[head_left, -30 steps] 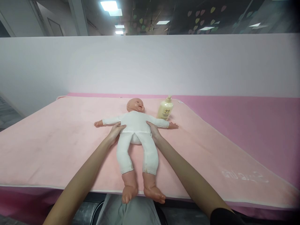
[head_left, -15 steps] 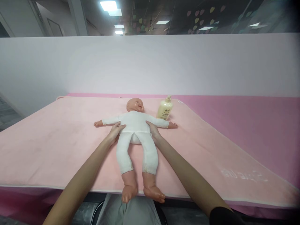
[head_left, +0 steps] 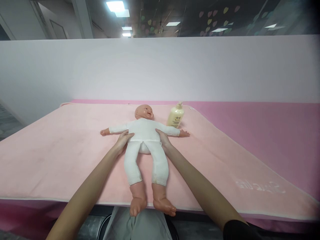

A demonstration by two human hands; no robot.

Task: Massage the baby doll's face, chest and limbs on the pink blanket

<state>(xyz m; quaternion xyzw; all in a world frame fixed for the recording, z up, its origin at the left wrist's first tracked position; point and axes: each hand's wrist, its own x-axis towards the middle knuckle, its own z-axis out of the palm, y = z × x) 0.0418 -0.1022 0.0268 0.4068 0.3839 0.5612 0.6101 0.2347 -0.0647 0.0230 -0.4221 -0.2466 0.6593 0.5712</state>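
A baby doll (head_left: 143, 130) with a white cloth body lies on its back on a pink towel (head_left: 62, 156). Its head is at the far end and turned to the right, its arms are spread, and its feet reach over the near table edge. My left hand (head_left: 123, 140) grips the left side of the doll's waist, thumb on top. On the opposite side, my right hand (head_left: 164, 139) holds the waist the same way. The fingers of both hands are partly hidden beside or beneath the body. Behind the doll's right-hand arm stands a pale yellow pump bottle (head_left: 175, 116).
A darker pink cover (head_left: 270, 133) shows beyond the towel on the right. Behind the table rises a white partition (head_left: 160, 70), with glass (head_left: 190, 20) above it. My lap (head_left: 137, 226) is close below the front edge.
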